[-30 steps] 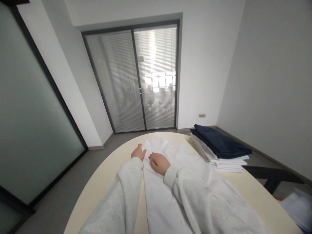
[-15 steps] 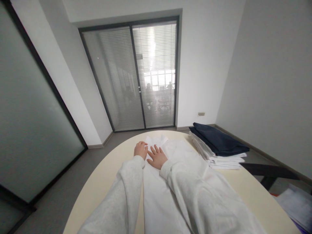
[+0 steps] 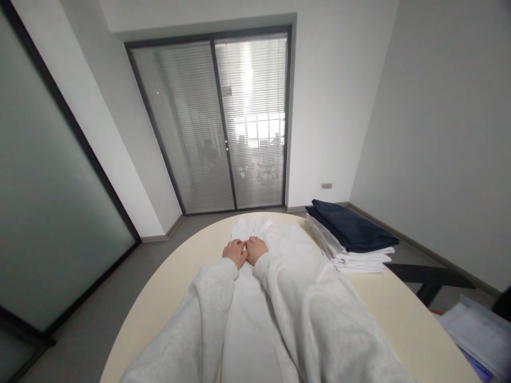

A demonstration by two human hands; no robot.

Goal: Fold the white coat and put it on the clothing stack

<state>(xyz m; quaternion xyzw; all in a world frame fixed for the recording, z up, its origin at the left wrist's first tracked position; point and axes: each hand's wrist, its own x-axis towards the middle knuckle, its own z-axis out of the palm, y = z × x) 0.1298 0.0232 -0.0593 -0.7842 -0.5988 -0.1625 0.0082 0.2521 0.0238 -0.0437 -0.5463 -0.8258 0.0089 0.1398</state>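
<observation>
A white garment (image 3: 249,324), which looks like a shirt with its collar at the far end, lies lengthwise on a round cream table (image 3: 171,287). Near that collar end, my left hand (image 3: 235,253) has its fingers curled down onto the cloth, closed on it. Right beside it is my right hand (image 3: 255,249), also with bent fingers gripping the fabric. The two hands touch or nearly touch at the thumbs. My fingertips are partly hidden, and my grey right sleeve covers part of the garment.
At the table's right edge sits a stack of folded white clothes (image 3: 361,261) with a dark navy folded garment (image 3: 353,226) on top. Beyond the right edge are a black bar (image 3: 427,275) and some white plastic-looking packages (image 3: 475,330). A blinds-covered glass door (image 3: 183,133) stands ahead.
My right hand has gone from lying spread on the cloth to bent fingers beside the left. The left hand has shifted slightly right, and the near part of the garment's left edge lies further left.
</observation>
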